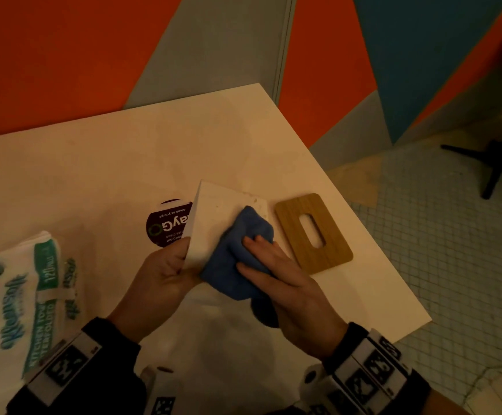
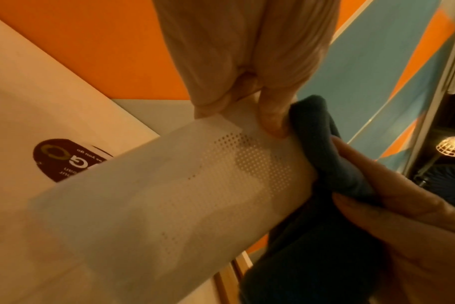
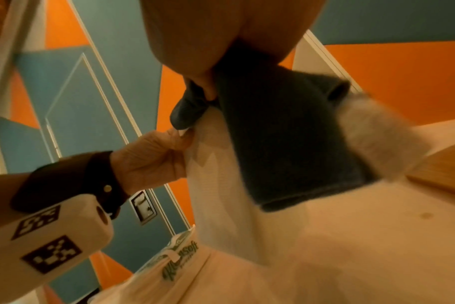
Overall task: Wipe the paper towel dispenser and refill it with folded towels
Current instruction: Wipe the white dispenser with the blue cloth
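Observation:
The white perforated towel dispenser [image 1: 223, 211] [image 2: 169, 195] [image 3: 221, 174] stands tilted on the white table [image 1: 94, 175]. My left hand [image 1: 166, 271] [image 2: 242, 107] [image 3: 153, 156] pinches its near left edge between thumb and fingers. A blue cloth [image 1: 234, 259] [image 2: 325, 236] [image 3: 286, 133] lies bunched on the dispenser's upper face. My right hand [image 1: 276, 265] [image 2: 403, 205] [image 3: 221, 30] holds it there, fingers laid over the top and thumb tucked into the fold. A plastic pack of folded kitchen towels [image 1: 25, 295] [image 3: 169, 267] lies at the table's left.
A wooden lid with an oval slot [image 1: 312, 232] [image 3: 442, 170] lies flat just right of the dispenser. A round maroon sticker [image 1: 166, 226] [image 2: 62, 160] is partly hidden behind it. The table's right edge drops to a tiled floor [image 1: 438, 250]. Orange, grey and blue walls stand behind.

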### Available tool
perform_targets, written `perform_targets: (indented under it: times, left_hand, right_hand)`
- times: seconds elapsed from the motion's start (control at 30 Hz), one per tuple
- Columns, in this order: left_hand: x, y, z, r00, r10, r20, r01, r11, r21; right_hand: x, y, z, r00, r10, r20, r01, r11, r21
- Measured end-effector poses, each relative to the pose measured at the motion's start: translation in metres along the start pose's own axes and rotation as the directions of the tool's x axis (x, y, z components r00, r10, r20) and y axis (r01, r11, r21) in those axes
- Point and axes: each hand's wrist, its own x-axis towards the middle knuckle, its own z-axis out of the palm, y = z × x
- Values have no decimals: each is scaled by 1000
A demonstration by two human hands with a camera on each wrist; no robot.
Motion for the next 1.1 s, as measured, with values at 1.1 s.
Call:
perform_targets:
  times: [1.1]
  left_hand:
    - [-9, -16, 11, 995, -67, 78, 45, 967, 251]
  right_hand:
    - [69, 3, -8, 869, 489, -80, -474, 868, 149]
